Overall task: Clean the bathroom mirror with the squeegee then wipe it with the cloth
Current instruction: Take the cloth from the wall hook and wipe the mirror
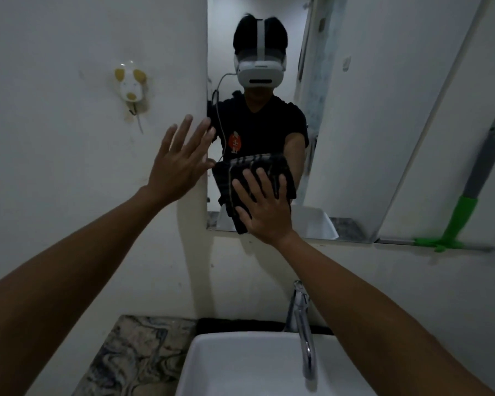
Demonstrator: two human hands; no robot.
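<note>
While the right hand (265, 208) presses the cloth (255, 181) flat to the mirror (269, 32), the wiping step looks underway.

Its fingers (265, 181) are straight and slightly spread over the dark cloth, low on the glass near the bottom edge; unwiped glass lies up and away. The left hand (177, 164), fingers spread, braces at the mirror's left edge. The squeegee (469, 201) rests far right, handle tilted up.

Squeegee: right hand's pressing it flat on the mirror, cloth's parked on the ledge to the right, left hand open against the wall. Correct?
Swapped. In the head view the right hand presses the dark cloth flat on the mirror; the green-and-grey squeegee is what stands on the ledge to the right, leaning on the wall. The left hand is open by the mirror's left edge.
</note>
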